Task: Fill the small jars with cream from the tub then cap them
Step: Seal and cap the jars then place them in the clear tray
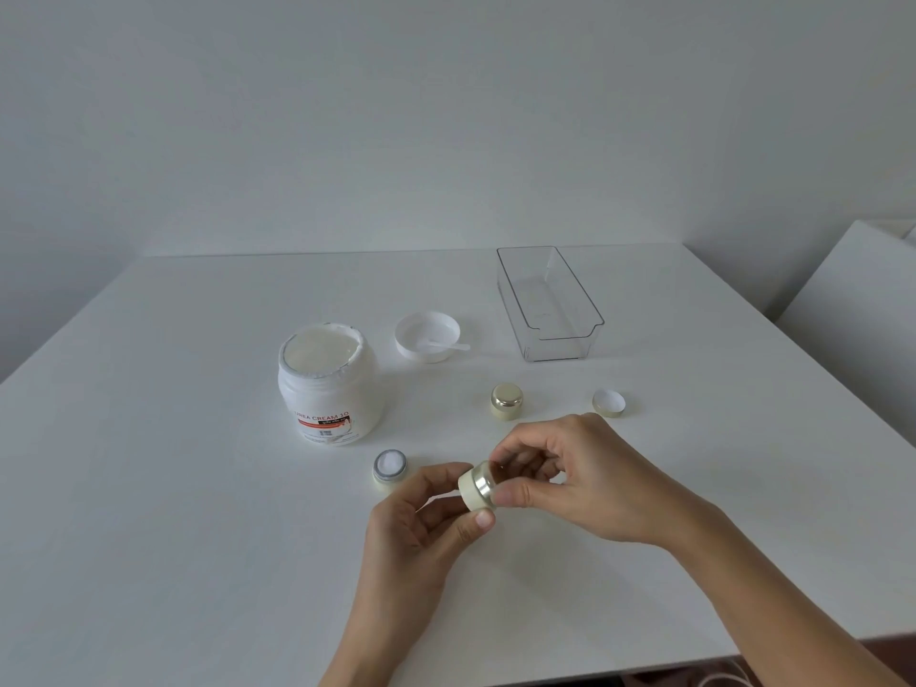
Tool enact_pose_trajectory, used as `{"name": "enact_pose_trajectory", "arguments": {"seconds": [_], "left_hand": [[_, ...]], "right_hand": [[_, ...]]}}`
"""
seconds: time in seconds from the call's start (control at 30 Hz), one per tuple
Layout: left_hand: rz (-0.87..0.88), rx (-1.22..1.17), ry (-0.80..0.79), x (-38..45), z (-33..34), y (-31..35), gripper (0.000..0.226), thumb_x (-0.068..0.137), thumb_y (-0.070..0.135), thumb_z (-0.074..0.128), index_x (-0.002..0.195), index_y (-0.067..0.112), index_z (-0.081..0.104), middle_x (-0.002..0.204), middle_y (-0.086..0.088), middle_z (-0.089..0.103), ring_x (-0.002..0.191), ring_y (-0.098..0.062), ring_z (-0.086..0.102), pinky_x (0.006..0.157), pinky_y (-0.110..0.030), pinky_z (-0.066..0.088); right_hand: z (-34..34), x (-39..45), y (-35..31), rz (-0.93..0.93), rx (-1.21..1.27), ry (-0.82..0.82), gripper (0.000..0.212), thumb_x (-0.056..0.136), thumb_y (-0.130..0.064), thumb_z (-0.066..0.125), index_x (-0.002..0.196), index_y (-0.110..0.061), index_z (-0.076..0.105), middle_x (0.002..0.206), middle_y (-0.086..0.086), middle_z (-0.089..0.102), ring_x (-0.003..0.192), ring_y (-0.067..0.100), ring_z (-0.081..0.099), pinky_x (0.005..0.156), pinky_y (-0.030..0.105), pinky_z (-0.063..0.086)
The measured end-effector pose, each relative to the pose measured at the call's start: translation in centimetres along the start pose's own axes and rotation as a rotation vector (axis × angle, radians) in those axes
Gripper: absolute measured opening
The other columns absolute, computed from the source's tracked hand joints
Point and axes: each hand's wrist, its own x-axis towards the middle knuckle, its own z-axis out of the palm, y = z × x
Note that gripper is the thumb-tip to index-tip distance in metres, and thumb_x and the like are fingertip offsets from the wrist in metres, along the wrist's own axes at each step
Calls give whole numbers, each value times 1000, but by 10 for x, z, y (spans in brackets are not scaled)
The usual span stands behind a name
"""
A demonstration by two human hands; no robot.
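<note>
The open white cream tub (327, 384) stands left of centre, full of cream. Just in front of it sits a small uncapped jar (389, 466) with white cream inside. Above the table I hold another small cream-coloured jar (471, 488), tipped on its side. My left hand (421, 513) grips its base, and my right hand (555, 473) pinches the gold cap on it. A third small jar (506, 401), capped in gold, stands farther back. A loose gold cap (608, 403) lies upside down to the right.
The tub's white lid (427, 335) lies upside down behind, with a small white spatula (446, 345) resting in it. A clear plastic tray (547, 304) stands at the back right. The white table (198, 438) ends near the bottom of the view.
</note>
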Motion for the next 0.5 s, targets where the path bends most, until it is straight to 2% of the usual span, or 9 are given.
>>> {"name": "enact_pose_trajectory", "arguments": {"seconds": [0.17,0.23,0.3,0.37,0.43,0.5], "left_hand": [[13,6,6,0,0,0,34,68,12,78,100,8,70,96,-7,79,87,-17,76,72,-20,56],[14,6,6,-1,0,-1,34,67,12,79,100,9,71,96,-6,79,87,-18,76,72,-19,56],[18,8,7,-1,1,-1,34,67,12,79,100,10,71,95,-5,79,87,-18,76,72,-19,56],[21,10,16,-1,1,0,32,68,13,77,100,10,71,96,-5,79,87,-18,76,73,-19,56],[25,10,22,0,1,1,30,72,13,75,101,7,71,96,-7,79,88,-19,76,74,-19,56],[24,8,24,1,1,2,28,75,12,73,102,4,71,95,-8,79,88,-18,76,74,-18,55]], "right_hand": [[0,0,-1,-18,-51,-21,19,80,-41,72,93,-27,70,81,-10,71,77,5,66,71,25,54],[1,0,-1,-7,-73,-2,21,81,-46,69,86,-25,70,74,-10,70,65,1,61,59,16,47],[2,0,0,5,-81,12,26,82,-49,67,81,-23,70,68,-9,67,57,0,55,54,12,41],[1,0,0,0,-65,-4,22,81,-46,69,85,-25,70,73,-9,68,62,0,58,58,14,45],[-1,0,0,-32,-54,-30,18,82,-39,71,95,-28,68,82,-10,69,75,5,64,70,22,53],[-2,0,0,-72,-55,-50,21,84,-31,70,104,-31,65,91,-12,68,86,9,65,77,24,54]]}}
